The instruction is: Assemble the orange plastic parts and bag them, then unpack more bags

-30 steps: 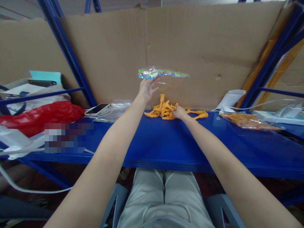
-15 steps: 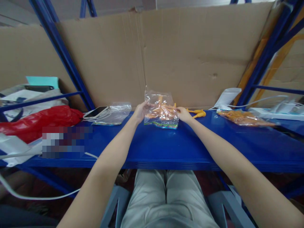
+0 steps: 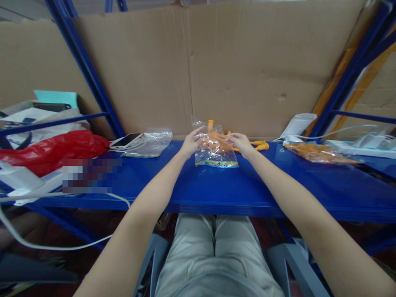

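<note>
Head view: blue table (image 3: pixel 185 185) up front, and here's the clear bag (image 3: pixel 204 158) on it, colourful strip (image 3: pixel 213 164) along its near edge! The left hand (image 3: pixel 191 144) is at the bag's left side, fingers loosely curved, and whether they pinch the film I can't tell; level with it opposite, the right hand (image 3: pixel 241 143) has its fingers at the orange pieces (image 3: pixel 213 142), grip unclear. The pile sits between both hands, long axis left to right, a tail running out past the right hand, which is nearer those ends. Under the film or inside? Can't call it! One piece stands up at the far edge. Writing? The strip's print is too small to read, and the cardboard (image 3: pixel 232 62) behind shows none
</note>
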Demonstrator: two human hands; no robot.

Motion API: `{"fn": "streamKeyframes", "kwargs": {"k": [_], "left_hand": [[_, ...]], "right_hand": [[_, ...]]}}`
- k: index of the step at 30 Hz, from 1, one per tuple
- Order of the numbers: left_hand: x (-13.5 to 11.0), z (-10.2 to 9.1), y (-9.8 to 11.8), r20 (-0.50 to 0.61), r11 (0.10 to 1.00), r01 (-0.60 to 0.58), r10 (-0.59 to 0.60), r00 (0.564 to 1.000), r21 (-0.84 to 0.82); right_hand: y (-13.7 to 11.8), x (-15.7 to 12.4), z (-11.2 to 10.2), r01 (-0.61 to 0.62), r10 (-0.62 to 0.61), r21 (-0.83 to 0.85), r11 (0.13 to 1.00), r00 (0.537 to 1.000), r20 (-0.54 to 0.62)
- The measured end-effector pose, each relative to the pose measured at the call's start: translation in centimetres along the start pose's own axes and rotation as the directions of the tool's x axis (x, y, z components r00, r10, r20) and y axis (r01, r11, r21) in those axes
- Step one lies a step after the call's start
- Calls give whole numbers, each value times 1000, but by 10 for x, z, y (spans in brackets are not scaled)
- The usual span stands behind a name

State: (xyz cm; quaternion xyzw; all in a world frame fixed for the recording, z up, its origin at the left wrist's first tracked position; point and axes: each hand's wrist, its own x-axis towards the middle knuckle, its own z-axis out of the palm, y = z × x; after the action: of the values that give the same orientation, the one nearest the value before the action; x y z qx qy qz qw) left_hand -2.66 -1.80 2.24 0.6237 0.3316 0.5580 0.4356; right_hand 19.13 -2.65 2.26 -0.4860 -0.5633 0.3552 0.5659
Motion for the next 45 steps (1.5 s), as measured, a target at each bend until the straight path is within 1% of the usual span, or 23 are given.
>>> {"fn": "streamKeyframes", "kwargs": {"k": [3, 5, 8, 10, 11, 13, 15, 20, 22, 24, 26, 28, 30, 31, 33, 35, 37, 39, 42, 45], "left_hand": [[-2, 1, 5, -14, 1000, -16, 15, 1000, -17], [-3, 0, 10, -28, 999, -17, 16, 999, -42], [-5, 0, 15, -34, 998, -18, 16, 999, -67], [-6, 1, 15, -22, 998, -13, 12, 1000, -57], [-6, 2, 15, -16, 999, -8, 7, 1000, -48], [-5, 4, 13, -14, 1000, 4, -5, 1000, -31], [-5, 7, 11, -33, 1000, 16, -16, 999, -22], [-3, 8, 11, -137, 1000, 13, -14, 990, -6], [-2, 7, 13, -182, 1000, 4, -4, 983, -2], [-1, 6, 14, -216, 1000, 20, -18, 976, 6], [-1, 4, 15, -200, 996, 91, -84, 976, 23], [-2, 4, 13, -133, 982, 181, -172, 976, 54], [-3, 6, 11, -68, 974, 216, -211, 975, 72], [-4, 7, 10, -55, 976, 204, -201, 978, 71], [-3, 9, 8, -84, 987, 149, -144, 986, 64], [-2, 11, 6, -160, 992, 91, -76, 984, 85], [0, 10, 6, -240, 988, 56, -20, 971, 144], [1, 8, 6, -281, 976, 34, 29, 959, 217], [2, 4, 9, -271, 959, -14, 94, 958, 285], [-1, 5, 13, -227, 956, -56, 125, 966, 288]], "right_hand": [[1, 0, 2, -21, 16, -57, 998, 996, -92], [1, 1, 1, -39, 35, -37, 999, 994, -104], [-1, 2, -3, -91, 93, 84, 992, 995, -27], [-2, 2, -5, -105, 102, 161, 981, 994, 27], [-3, 2, -6, -99, 96, 187, 977, 995, 26], [-4, 2, -6, -71, 79, 211, 975, 996, -29], [-4, 1, -4, -37, 57, 213, 976, 994, -92], [-8, -2, 2, 1, 39, 211, 978, 982, -187], [-8, -2, 3, 36, 8, 185, 982, 972, -233], [-8, -1, 1, 87, -40, 156, 984, 958, -283], [-6, 2, -3, 135, -84, 137, 981, 940, -331], [-3, 5, -8, 173, -118, 123, 977, 923, -366], [0, 7, -11, 195, -142, 104, 975, 915, -377], [2, 8, -12, 199, -150, 95, 975, 914, -378], [3, 9, -12, 199, -157, 78, 977, 915, -370], [3, 9, -10, 191, -155, 66, 979, 919, -363], [0, 7, -8, 179, -145, 64, 982, 925, -352], [-2, 5, -6, 163, -130, 74, 984, 934, -332], [-3, 5, -6, 135, -103, 96, 986, 954, -283], [2, 9, -11, 109, -81, 106, 988, 967, -244]]}}
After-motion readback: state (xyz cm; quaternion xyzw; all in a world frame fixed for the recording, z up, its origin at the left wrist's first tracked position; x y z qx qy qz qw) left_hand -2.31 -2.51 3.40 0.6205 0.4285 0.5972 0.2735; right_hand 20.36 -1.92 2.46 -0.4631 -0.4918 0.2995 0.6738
